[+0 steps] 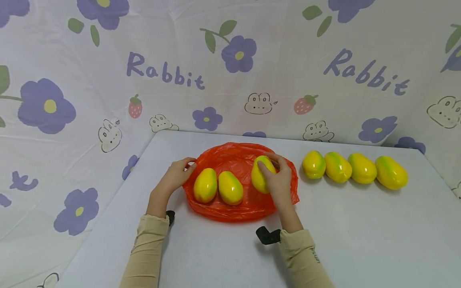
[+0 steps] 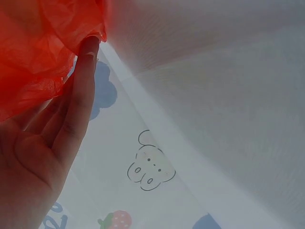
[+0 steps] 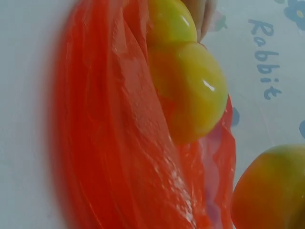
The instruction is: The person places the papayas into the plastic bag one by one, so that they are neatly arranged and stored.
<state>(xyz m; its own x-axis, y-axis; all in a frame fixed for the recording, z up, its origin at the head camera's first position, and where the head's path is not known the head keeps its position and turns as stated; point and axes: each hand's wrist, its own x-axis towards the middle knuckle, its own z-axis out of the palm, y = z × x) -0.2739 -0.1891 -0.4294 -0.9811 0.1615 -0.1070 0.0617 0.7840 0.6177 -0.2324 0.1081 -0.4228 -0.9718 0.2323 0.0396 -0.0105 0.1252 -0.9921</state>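
Note:
A red plastic bag lies spread on the table with its mouth wide. Two glossy yellow mangoes with green streaks, a left mango and a right mango, sit side by side inside it. My right hand grips a third mango over the bag's right part, thumb on the near side. At the bag's left rim, my left hand holds the plastic edge. The left wrist view shows the left hand's fingers under the red plastic; its thumb is hidden there.
To the right of the bag, several more mangoes stand in a row on the white table. Behind the table hangs a printed cloth with flowers and rabbits. A black wrist mount shows at the right sleeve.

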